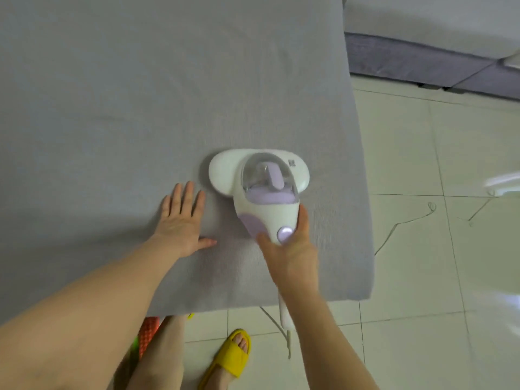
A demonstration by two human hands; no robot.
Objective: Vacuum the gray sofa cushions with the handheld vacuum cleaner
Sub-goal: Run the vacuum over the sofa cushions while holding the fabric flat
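Note:
A white and lilac handheld vacuum cleaner (260, 190) rests head-down on the gray sofa cushion (126, 108), near the cushion's front right corner. My right hand (289, 246) grips its handle from behind, thumb beside the round lilac button. My left hand (183, 220) lies flat on the cushion just left of the vacuum, fingers spread, holding nothing. The vacuum's clear dust cup faces up.
The vacuum's white cord (284, 319) drops off the cushion's front edge onto the pale tiled floor (422, 249). Another sofa section (422, 38) stands at the back right. My foot in a yellow slipper (228, 358) is on the tiles below.

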